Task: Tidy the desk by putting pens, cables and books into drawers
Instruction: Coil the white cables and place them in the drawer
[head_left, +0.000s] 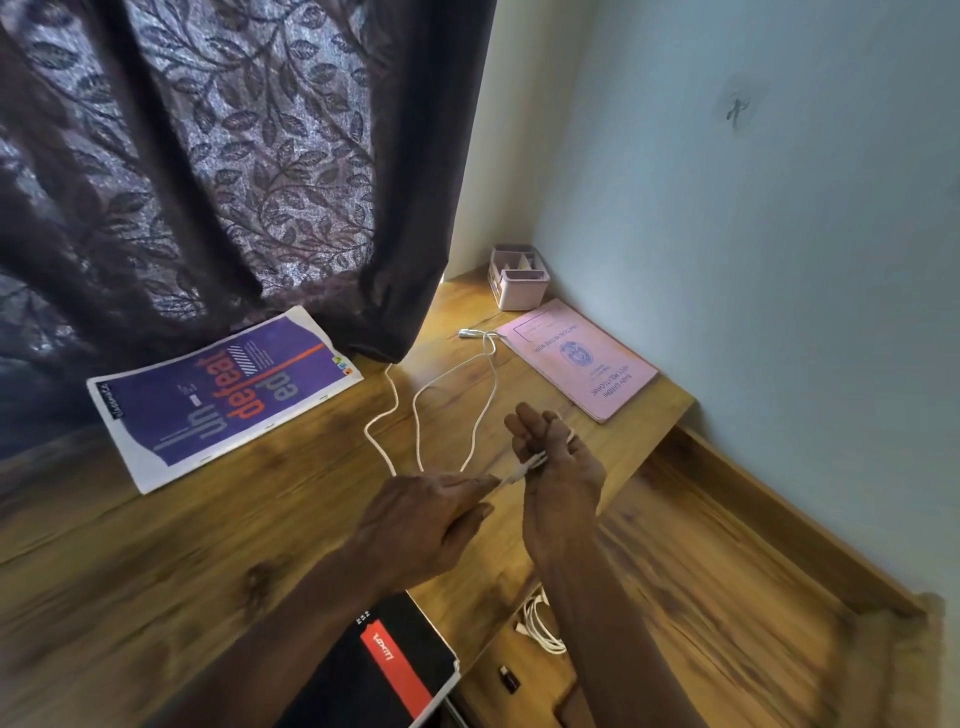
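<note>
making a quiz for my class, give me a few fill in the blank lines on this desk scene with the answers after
1. The white cable on the desk is held by ____ hands.
2. The record book beside the wall has a ____ cover.
3. The purple magazine lies partly under the ____.
4. The small organizer stands in the desk's far ____.

Answers: both; pink; curtain; corner

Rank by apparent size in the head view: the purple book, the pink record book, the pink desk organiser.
1. purple book, largest
2. pink record book
3. pink desk organiser, smallest, though farthest from the camera
</note>
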